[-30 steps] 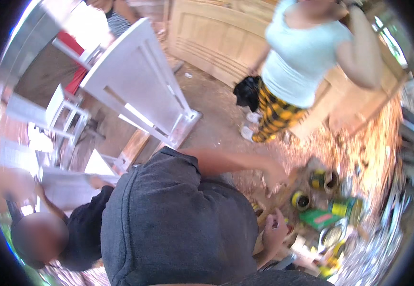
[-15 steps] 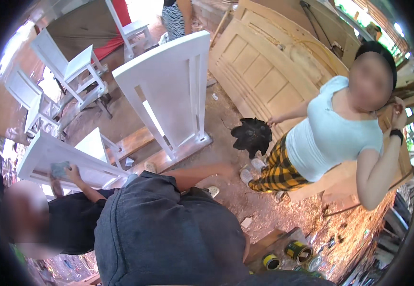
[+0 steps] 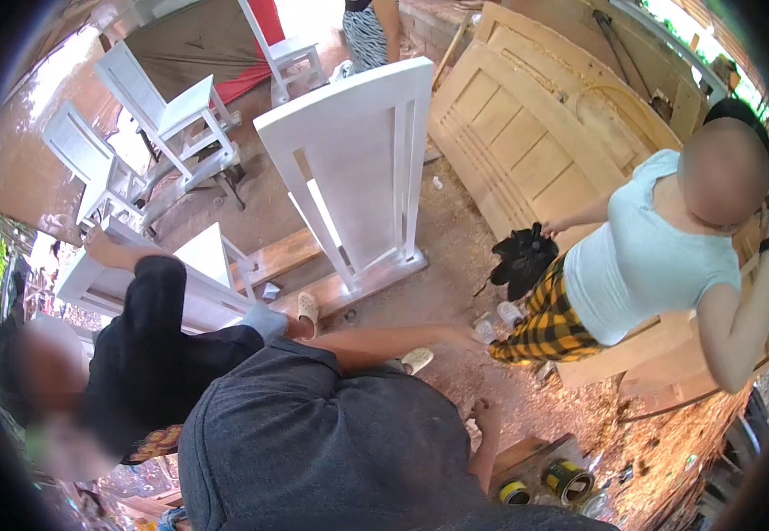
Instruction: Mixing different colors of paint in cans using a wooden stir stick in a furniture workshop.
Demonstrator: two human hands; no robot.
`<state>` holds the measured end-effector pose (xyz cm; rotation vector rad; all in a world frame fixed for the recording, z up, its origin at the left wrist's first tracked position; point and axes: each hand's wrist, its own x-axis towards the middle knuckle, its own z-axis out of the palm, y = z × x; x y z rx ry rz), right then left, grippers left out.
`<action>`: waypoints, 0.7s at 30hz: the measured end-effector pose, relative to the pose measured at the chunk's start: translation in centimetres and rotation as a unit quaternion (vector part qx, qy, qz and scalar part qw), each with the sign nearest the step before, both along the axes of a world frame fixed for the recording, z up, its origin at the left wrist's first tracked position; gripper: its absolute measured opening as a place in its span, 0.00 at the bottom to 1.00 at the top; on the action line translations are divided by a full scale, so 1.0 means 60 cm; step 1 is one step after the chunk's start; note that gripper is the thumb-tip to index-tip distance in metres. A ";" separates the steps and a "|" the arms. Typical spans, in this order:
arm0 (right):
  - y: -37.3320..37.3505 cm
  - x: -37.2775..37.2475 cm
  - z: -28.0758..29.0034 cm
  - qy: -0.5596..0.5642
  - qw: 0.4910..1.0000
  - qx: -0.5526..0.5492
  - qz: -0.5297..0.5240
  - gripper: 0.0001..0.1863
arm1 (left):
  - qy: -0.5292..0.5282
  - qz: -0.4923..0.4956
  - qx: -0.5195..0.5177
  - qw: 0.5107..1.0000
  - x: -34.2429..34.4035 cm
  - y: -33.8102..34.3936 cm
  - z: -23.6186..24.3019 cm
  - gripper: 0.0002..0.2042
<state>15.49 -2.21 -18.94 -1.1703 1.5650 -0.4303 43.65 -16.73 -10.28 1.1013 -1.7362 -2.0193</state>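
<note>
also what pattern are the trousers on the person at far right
Yellow and black checks on the trousers; head view.

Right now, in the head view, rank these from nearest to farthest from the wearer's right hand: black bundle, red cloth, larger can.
1. Larger can, below right.
2. Black bundle, above, slightly right.
3. Red cloth, upper left background.

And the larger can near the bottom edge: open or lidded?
Open: the larger can has an uncovered mouth, with its dark inside showing within the rim.
</note>
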 end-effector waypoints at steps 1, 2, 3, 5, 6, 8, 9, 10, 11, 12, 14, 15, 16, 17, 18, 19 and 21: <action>0.013 -0.005 0.015 0.044 0.997 -0.001 0.056 0.20 | -0.014 -0.030 -0.068 0.997 -0.062 -0.006 -0.042 0.32; -0.007 -0.003 0.024 0.190 0.952 0.016 0.238 0.21 | -0.023 -0.063 -0.134 0.989 -0.105 0.003 -0.089 0.29; 0.020 -0.006 0.031 0.314 0.871 0.060 0.374 0.23 | -0.017 -0.106 -0.166 0.980 -0.173 0.030 -0.109 0.29; 0.050 0.017 0.065 0.322 0.864 -0.023 0.387 0.26 | -0.008 -0.081 -0.175 0.981 -0.251 0.066 -0.133 0.28; 0.111 0.011 0.066 0.337 0.859 -0.086 0.375 0.34 | 0.002 -0.106 -0.170 0.980 -0.296 0.098 -0.138 0.28; 0.143 0.040 0.141 0.191 0.956 0.045 0.220 0.27 | -0.004 -0.094 -0.147 0.985 -0.350 0.135 -0.172 0.27; 0.130 0.048 0.210 0.184 0.961 0.037 0.202 0.22 | -0.010 -0.022 -0.126 0.992 -0.364 0.135 -0.188 0.26; 0.171 0.044 0.251 0.177 0.977 0.041 0.111 0.18 | -0.012 -0.030 -0.090 0.995 -0.409 0.179 -0.178 0.26; 0.210 0.038 0.284 0.181 0.978 0.068 0.081 0.18 | -0.020 0.004 -0.056 0.998 -0.438 0.203 -0.171 0.26; 0.230 0.035 0.311 0.178 0.980 0.074 0.050 0.20 | -0.029 0.043 -0.030 0.998 -0.464 0.221 -0.170 0.25; 0.267 0.036 0.345 0.174 0.981 0.085 0.022 0.22 | -0.035 0.064 -0.003 0.997 -0.500 0.248 -0.191 0.25; 0.284 0.039 0.360 0.186 0.980 0.072 -0.011 0.20 | -0.008 0.027 -0.088 0.996 -0.509 0.255 -0.209 0.25; 0.309 0.043 0.370 0.199 0.976 0.062 -0.057 0.18 | 0.023 -0.024 -0.169 0.985 -0.521 0.281 -0.220 0.26; 0.347 0.042 0.365 0.208 0.968 0.086 -0.114 0.18 | 0.107 0.019 0.064 0.992 -0.542 0.322 -0.133 0.23; 0.360 0.045 0.370 0.201 0.970 0.086 -0.107 0.18 | 0.099 0.026 0.063 0.993 -0.534 0.335 -0.103 0.23; 0.374 0.049 0.380 0.211 0.967 0.087 -0.114 0.17 | 0.086 0.051 0.077 0.992 -0.546 0.359 -0.094 0.24; 0.387 0.061 0.392 0.219 0.963 0.090 -0.126 0.17 | 0.070 0.071 0.090 0.991 -0.546 0.375 -0.090 0.24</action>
